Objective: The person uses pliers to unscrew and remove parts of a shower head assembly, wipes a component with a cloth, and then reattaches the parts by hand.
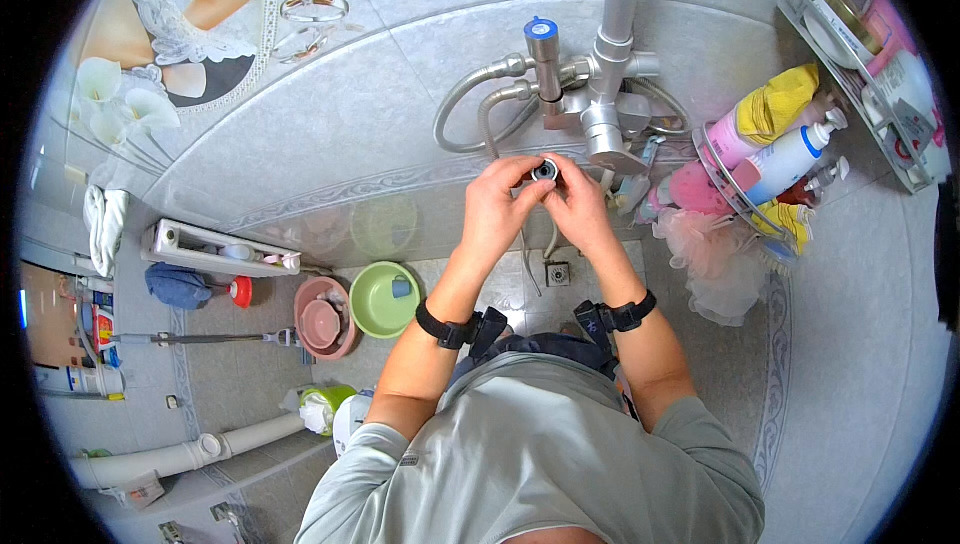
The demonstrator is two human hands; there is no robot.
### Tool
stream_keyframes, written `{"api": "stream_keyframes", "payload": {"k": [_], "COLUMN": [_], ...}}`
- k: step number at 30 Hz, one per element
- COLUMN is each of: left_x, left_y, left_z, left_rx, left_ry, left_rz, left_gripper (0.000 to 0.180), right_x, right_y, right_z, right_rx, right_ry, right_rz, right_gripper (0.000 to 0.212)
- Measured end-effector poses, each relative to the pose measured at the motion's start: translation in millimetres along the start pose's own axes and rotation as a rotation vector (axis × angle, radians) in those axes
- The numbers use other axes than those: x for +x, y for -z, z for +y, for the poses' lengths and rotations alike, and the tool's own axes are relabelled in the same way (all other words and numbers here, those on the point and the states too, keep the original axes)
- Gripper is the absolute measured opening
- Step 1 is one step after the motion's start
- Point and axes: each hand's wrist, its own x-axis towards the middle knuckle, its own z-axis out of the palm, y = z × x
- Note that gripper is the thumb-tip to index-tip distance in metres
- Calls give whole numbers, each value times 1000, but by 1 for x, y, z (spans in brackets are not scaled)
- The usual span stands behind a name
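Note:
Both hands meet in front of the wall tap, just below its valve. My left hand [497,206] pinches a small round metal fitting [544,172] from the left, thumb and fingers closed on it. From the other side my right hand [578,206] grips the same piece. It has a shiny silver rim and a dark hollow centre, turned up toward me; its exact kind is too small to make out. Behind it stand the chrome mixer tap [603,104] and a valve with a blue cap [541,44], with braided metal hoses [452,109] looping off to the left.
At the right, a wire corner rack [735,179] holds bottles, with a pink bath puff [715,269] hanging under it. Higher up is another loaded shelf [850,74]. Green [378,319] and pink basins [308,289] sit at the left. A floor drain [557,273] lies below my hands.

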Motion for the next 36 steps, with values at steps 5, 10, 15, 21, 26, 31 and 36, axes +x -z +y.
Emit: {"api": "stream_keyframes", "payload": {"k": [5,10,15,21,26,31,36], "left_x": [3,5,6,9,10,14,20], "left_y": [0,-2,-2,-2,-3,-2,-8], "left_z": [4,1,2,1,-3,1,-3], "left_rx": [-8,180,245,160,186,226,226], "left_ry": [19,-144,-202,-120,-176,-216,-218], "left_rz": [5,12,-2,-3,21,10,7], "left_gripper": [28,25,24,23,20,18,18], "right_x": [2,5,5,7,10,13,15], "right_y": [-3,-2,-2,-1,-1,0,-9], "right_z": [6,3,4,5,2,5,16], "right_rx": [15,-32,-43,-17,7,-43,131], "right_ry": [12,52,56,6,-5,-32,35], "right_rz": [51,61,83,67,46,50,157], "right_gripper": [39,39,39,39,39,38,38]}}
